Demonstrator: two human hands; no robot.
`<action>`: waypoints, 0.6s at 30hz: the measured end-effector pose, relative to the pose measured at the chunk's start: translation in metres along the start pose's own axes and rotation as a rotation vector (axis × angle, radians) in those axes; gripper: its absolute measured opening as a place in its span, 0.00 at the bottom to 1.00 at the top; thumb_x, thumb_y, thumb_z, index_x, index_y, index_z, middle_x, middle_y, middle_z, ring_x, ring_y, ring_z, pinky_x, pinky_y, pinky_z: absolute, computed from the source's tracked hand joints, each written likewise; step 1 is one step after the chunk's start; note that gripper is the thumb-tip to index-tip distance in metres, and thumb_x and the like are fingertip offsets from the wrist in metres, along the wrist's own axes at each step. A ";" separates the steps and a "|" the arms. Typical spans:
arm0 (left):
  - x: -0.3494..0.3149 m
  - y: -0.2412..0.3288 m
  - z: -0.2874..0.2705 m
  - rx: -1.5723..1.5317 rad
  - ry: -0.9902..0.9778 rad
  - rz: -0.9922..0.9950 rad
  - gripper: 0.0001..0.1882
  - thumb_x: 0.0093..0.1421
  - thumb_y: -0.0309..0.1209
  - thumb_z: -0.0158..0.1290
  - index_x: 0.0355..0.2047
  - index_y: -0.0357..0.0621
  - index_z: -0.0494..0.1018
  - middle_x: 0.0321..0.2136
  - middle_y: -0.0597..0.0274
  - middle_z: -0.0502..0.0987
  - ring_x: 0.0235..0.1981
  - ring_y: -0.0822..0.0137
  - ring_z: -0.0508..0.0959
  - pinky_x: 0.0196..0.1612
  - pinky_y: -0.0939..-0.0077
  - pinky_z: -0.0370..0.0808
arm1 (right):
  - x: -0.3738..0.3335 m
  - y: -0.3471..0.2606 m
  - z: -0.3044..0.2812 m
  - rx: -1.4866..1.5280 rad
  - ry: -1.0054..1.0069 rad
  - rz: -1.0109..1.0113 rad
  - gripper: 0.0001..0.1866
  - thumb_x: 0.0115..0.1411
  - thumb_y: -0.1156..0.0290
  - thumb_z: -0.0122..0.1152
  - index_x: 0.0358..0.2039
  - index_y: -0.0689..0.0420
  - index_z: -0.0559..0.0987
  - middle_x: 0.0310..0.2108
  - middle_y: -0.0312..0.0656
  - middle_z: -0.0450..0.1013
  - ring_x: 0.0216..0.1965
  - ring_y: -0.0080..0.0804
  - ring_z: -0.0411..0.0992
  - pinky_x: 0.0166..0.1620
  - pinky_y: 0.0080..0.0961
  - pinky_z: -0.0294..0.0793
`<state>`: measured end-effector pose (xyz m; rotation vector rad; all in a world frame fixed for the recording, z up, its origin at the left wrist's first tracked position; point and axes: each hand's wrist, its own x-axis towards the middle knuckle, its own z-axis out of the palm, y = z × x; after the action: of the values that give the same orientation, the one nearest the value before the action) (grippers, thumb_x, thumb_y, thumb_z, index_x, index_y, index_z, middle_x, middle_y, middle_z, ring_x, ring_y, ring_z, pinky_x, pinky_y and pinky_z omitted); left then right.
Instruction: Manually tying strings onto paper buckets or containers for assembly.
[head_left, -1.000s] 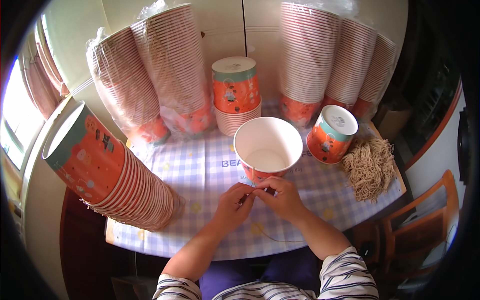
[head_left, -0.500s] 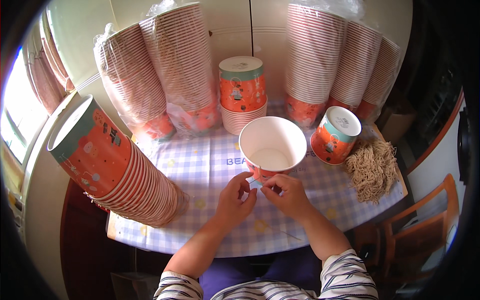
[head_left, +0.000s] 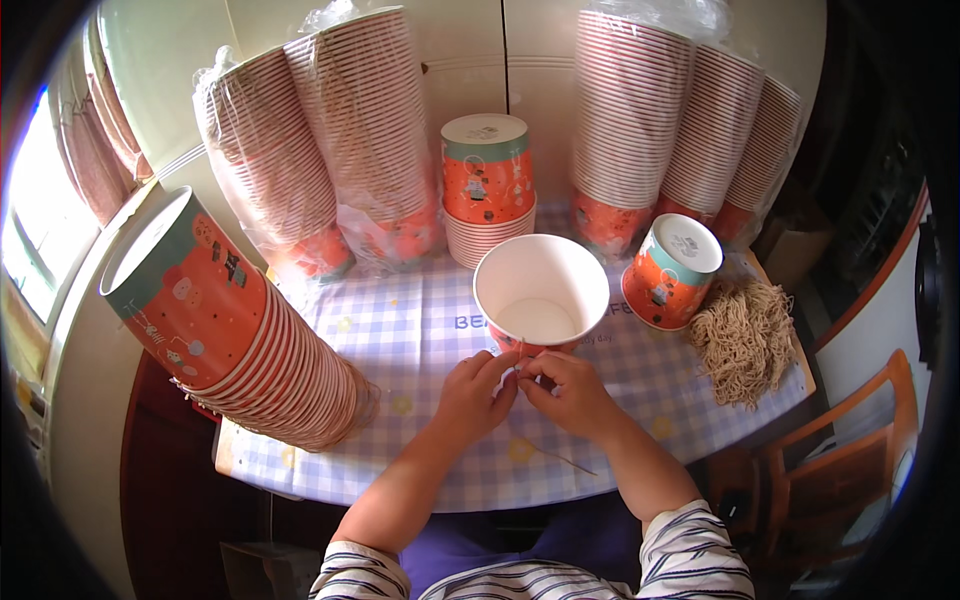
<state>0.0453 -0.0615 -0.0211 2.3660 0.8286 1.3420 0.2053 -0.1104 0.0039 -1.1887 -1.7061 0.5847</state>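
An open white-lined paper bucket (head_left: 541,275) with an orange outside stands upright in front of me. At its near side, just below the rim, my left hand (head_left: 475,392) and my right hand (head_left: 568,390) meet with fingertips pinched. A thin pale cord (head_left: 520,346) shows at the rim between them, and both hands are closed on it; its exact path is mostly hidden by the fingers. Nearer to me, a thin strand of cord (head_left: 560,458) lies on the checked tablecloth (head_left: 400,455). I cannot tell whether that strand joins the held cord.
A tall leaning stack of buckets (head_left: 270,350) stands at left, cords hanging along it. Upside-down buckets (head_left: 487,180) stack behind the open one; another upturned bucket (head_left: 672,272) stands right. A tangled cord pile (head_left: 742,343) lies beside it. Plastic-wrapped stacks (head_left: 365,130) line the back.
My hands have come closer together at the bucket's near side. The bucket has shifted slightly left, and less of the cord shows between my fingers.
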 end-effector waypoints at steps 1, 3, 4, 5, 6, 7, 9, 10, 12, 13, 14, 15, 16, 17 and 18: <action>-0.001 -0.001 0.002 0.012 0.052 0.001 0.17 0.45 0.19 0.56 0.38 0.45 0.73 0.22 0.61 0.71 0.21 0.59 0.72 0.25 0.68 0.69 | 0.000 -0.001 0.000 -0.001 0.001 0.001 0.05 0.52 0.72 0.60 0.30 0.59 0.76 0.25 0.41 0.73 0.24 0.33 0.72 0.27 0.25 0.70; 0.000 -0.004 0.004 0.025 0.092 0.018 0.16 0.44 0.19 0.56 0.36 0.44 0.73 0.21 0.61 0.71 0.21 0.59 0.72 0.25 0.68 0.69 | 0.001 -0.002 -0.001 -0.085 0.032 -0.023 0.05 0.52 0.73 0.59 0.29 0.58 0.76 0.25 0.41 0.73 0.25 0.36 0.72 0.28 0.27 0.71; 0.000 -0.005 0.005 0.038 0.134 0.034 0.15 0.43 0.18 0.57 0.34 0.44 0.74 0.21 0.61 0.71 0.22 0.60 0.73 0.25 0.68 0.69 | 0.001 -0.002 -0.001 -0.085 0.033 -0.022 0.05 0.52 0.73 0.59 0.29 0.58 0.76 0.25 0.41 0.73 0.25 0.36 0.72 0.28 0.27 0.71; 0.001 -0.007 0.005 0.038 0.133 0.034 0.15 0.43 0.18 0.57 0.34 0.44 0.74 0.21 0.61 0.71 0.22 0.60 0.73 0.25 0.68 0.69 | 0.001 -0.001 -0.001 -0.104 0.047 -0.055 0.05 0.52 0.74 0.60 0.30 0.59 0.76 0.26 0.41 0.73 0.24 0.32 0.72 0.28 0.24 0.71; 0.001 -0.008 0.005 0.068 0.140 0.049 0.14 0.45 0.18 0.57 0.34 0.43 0.75 0.21 0.60 0.72 0.21 0.63 0.73 0.23 0.72 0.70 | 0.001 0.000 -0.001 -0.123 0.062 -0.088 0.06 0.52 0.76 0.61 0.31 0.60 0.76 0.27 0.41 0.73 0.23 0.28 0.71 0.27 0.21 0.70; 0.001 -0.009 0.005 0.098 0.148 0.064 0.13 0.46 0.18 0.57 0.34 0.41 0.76 0.22 0.59 0.72 0.20 0.65 0.74 0.21 0.75 0.70 | 0.001 0.001 0.000 -0.124 0.063 -0.087 0.06 0.52 0.76 0.61 0.31 0.60 0.76 0.27 0.41 0.73 0.23 0.28 0.71 0.27 0.21 0.70; 0.000 -0.011 0.009 0.070 0.150 0.044 0.12 0.46 0.18 0.58 0.33 0.41 0.76 0.21 0.59 0.72 0.20 0.66 0.74 0.21 0.76 0.71 | 0.001 0.003 0.001 -0.124 0.099 -0.111 0.05 0.51 0.76 0.61 0.31 0.59 0.76 0.27 0.41 0.74 0.23 0.28 0.71 0.26 0.22 0.70; 0.000 -0.011 0.010 0.042 0.152 0.023 0.10 0.46 0.18 0.58 0.32 0.41 0.76 0.21 0.60 0.72 0.20 0.68 0.74 0.21 0.76 0.71 | 0.001 0.002 0.001 -0.124 0.099 -0.110 0.05 0.51 0.76 0.61 0.31 0.59 0.76 0.27 0.41 0.74 0.23 0.28 0.71 0.26 0.22 0.70; -0.003 -0.011 0.012 -0.009 0.143 -0.021 0.10 0.47 0.18 0.58 0.32 0.40 0.76 0.21 0.60 0.72 0.20 0.69 0.74 0.21 0.78 0.71 | 0.001 0.002 0.001 -0.157 0.113 -0.139 0.05 0.51 0.75 0.61 0.30 0.59 0.76 0.27 0.40 0.74 0.22 0.29 0.71 0.26 0.22 0.71; -0.003 -0.010 0.014 -0.060 0.134 -0.065 0.09 0.47 0.18 0.58 0.31 0.40 0.76 0.21 0.60 0.72 0.20 0.70 0.74 0.21 0.79 0.71 | 0.001 0.003 0.002 -0.158 0.115 -0.137 0.05 0.51 0.75 0.61 0.30 0.59 0.76 0.27 0.40 0.74 0.22 0.29 0.71 0.26 0.22 0.71; -0.003 -0.008 0.014 -0.061 0.132 -0.065 0.09 0.47 0.18 0.58 0.31 0.40 0.76 0.21 0.60 0.72 0.20 0.70 0.74 0.21 0.79 0.71 | 0.001 0.004 0.003 -0.182 0.134 -0.147 0.05 0.51 0.76 0.61 0.30 0.58 0.76 0.27 0.41 0.74 0.23 0.31 0.72 0.27 0.24 0.71; -0.002 -0.003 0.014 -0.121 0.151 -0.123 0.10 0.46 0.18 0.58 0.30 0.41 0.75 0.21 0.60 0.72 0.20 0.67 0.74 0.20 0.77 0.71 | 0.001 0.005 0.004 -0.205 0.153 -0.157 0.05 0.51 0.76 0.61 0.30 0.57 0.76 0.27 0.41 0.73 0.24 0.33 0.72 0.27 0.25 0.71; -0.001 0.000 0.014 -0.181 0.170 -0.182 0.10 0.45 0.17 0.57 0.29 0.41 0.75 0.21 0.60 0.71 0.20 0.64 0.74 0.20 0.74 0.70 | 0.002 0.006 0.004 -0.205 0.154 -0.155 0.05 0.51 0.76 0.61 0.30 0.57 0.76 0.27 0.41 0.73 0.24 0.33 0.72 0.27 0.25 0.71; 0.000 0.002 0.013 -0.182 0.168 -0.181 0.10 0.45 0.17 0.57 0.29 0.41 0.75 0.21 0.60 0.71 0.20 0.64 0.74 0.20 0.74 0.70 | 0.003 0.007 0.004 -0.279 0.193 -0.208 0.06 0.50 0.76 0.61 0.30 0.57 0.75 0.27 0.41 0.73 0.25 0.36 0.72 0.28 0.27 0.72; 0.000 0.004 0.011 -0.139 0.184 -0.152 0.10 0.45 0.18 0.58 0.29 0.41 0.75 0.21 0.60 0.71 0.20 0.64 0.74 0.20 0.75 0.70 | 0.004 0.008 0.004 -0.353 0.232 -0.260 0.07 0.49 0.77 0.61 0.30 0.56 0.75 0.26 0.41 0.73 0.26 0.39 0.72 0.28 0.30 0.72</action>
<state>0.0561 -0.0644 -0.0251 2.0543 0.9138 1.5173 0.2052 -0.1036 -0.0023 -1.1955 -1.7676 -0.0154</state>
